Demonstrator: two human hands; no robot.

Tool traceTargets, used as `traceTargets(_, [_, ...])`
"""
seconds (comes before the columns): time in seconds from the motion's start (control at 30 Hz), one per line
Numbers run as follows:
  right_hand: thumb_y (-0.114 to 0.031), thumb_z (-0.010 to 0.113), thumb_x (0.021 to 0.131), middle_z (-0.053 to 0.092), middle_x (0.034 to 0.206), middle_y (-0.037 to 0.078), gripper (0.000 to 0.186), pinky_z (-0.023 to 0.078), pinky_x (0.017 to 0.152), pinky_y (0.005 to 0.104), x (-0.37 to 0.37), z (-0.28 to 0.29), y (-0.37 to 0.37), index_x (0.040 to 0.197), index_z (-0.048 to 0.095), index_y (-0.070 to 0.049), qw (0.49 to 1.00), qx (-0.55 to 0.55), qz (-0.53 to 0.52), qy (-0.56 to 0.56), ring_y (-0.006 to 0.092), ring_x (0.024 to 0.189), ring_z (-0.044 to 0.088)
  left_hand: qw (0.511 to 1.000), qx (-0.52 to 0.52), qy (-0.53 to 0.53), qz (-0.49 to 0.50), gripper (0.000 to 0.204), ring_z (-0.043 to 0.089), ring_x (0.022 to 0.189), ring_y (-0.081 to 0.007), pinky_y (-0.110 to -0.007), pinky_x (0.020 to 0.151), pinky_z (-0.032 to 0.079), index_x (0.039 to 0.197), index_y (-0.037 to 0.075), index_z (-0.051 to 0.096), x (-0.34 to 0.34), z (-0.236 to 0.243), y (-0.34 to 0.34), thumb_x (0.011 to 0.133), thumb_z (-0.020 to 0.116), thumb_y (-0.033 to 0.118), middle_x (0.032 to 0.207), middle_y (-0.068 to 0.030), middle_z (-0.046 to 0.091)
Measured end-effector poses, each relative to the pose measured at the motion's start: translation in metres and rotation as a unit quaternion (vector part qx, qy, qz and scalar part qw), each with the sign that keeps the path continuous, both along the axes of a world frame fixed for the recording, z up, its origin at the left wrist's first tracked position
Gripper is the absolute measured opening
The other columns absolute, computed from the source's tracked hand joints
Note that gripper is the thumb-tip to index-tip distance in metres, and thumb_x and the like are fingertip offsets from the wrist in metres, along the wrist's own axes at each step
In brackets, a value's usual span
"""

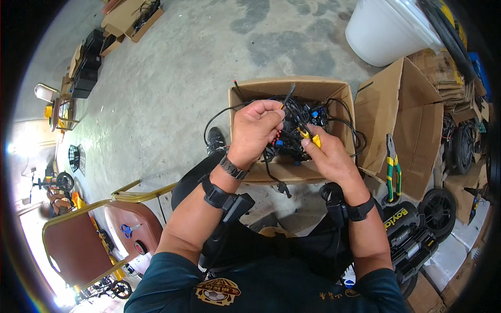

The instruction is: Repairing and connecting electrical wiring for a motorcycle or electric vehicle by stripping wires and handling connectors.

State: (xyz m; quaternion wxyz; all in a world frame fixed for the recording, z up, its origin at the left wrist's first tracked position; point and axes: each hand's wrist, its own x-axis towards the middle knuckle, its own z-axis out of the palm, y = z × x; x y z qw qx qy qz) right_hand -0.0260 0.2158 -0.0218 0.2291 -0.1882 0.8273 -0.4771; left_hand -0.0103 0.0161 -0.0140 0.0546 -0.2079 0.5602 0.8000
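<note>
My left hand [255,128] is closed in a pinch on a black cable [290,95] whose end sticks up past the fingertips. My right hand [331,156] grips a small hand tool with yellow handles [316,140], probably cutters. Its dark jaws point toward the cable and are partly lost among the wires. Both hands are above an open cardboard box [318,85], full of tangled black cables [342,107] with some blue connectors [314,113]. A red-and-black twisted wire [276,137] hangs beside my left fingers.
Right of the box stands another open carton [378,101], with green-and-yellow pliers [391,169] at its near side. A white bucket [389,34] is beyond it. Black wheeled equipment [412,235] lies near my right elbow. On the left, a brown chair [78,242] holds blue scissors [129,230].
</note>
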Motion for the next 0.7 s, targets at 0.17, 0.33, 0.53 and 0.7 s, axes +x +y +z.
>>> traceTargets(0.17, [-0.021, 0.058, 0.091, 0.062, 0.105, 0.025, 0.040, 0.047, 0.087, 0.0440, -0.001, -0.006, 0.001, 0.121, 0.053, 0.004, 0.997, 0.035, 0.000, 0.076, 0.0409, 0.100, 0.059, 1.000, 0.009, -0.003, -0.016, 0.010, 0.047, 0.048, -0.0048, -0.018, 0.042, 0.034, 0.093, 0.000, 0.063, 0.001, -0.001, 0.000, 0.087, 0.063, 0.008, 0.069, -0.0020, 0.061])
traceTargets(0.33, [-0.019, 0.061, 0.088, 0.061, 0.110, 0.024, 0.040, 0.046, 0.089, 0.0449, -0.002, -0.009, 0.002, 0.121, 0.053, 0.003, 0.984, 0.075, 0.003, 0.165, 0.0402, 0.103, 0.057, 0.999, -0.012, -0.014, -0.032, 0.008, 0.050, 0.048, -0.0046, -0.017, 0.041, 0.034, 0.088, 0.002, 0.063, 0.001, 0.000, 0.000, 0.086, 0.065, 0.010, 0.069, -0.0021, 0.062])
traceTargets(0.53, [-0.016, 0.062, 0.086, 0.060, 0.104, 0.022, 0.038, 0.046, 0.085, 0.0459, -0.003, -0.005, 0.002, 0.118, 0.054, 0.003, 0.980, 0.081, 0.013, 0.183, 0.0396, 0.098, 0.057, 0.999, -0.009, -0.011, -0.049, 0.009, 0.048, 0.047, -0.0043, -0.017, 0.041, 0.033, 0.088, 0.002, 0.063, 0.000, 0.000, 0.001, 0.086, 0.065, 0.011, 0.068, -0.0025, 0.062])
traceTargets(0.7, [-0.016, 0.061, 0.087, 0.059, 0.099, 0.021, 0.036, 0.045, 0.083, 0.0460, -0.003, -0.002, 0.002, 0.116, 0.054, 0.003, 0.977, 0.091, 0.010, 0.191, 0.0390, 0.096, 0.056, 0.998, -0.031, -0.014, -0.049, 0.010, 0.045, 0.047, -0.0036, -0.018, 0.043, 0.032, 0.087, 0.002, 0.063, -0.001, -0.002, 0.003, 0.087, 0.065, 0.012, 0.067, -0.0019, 0.062])
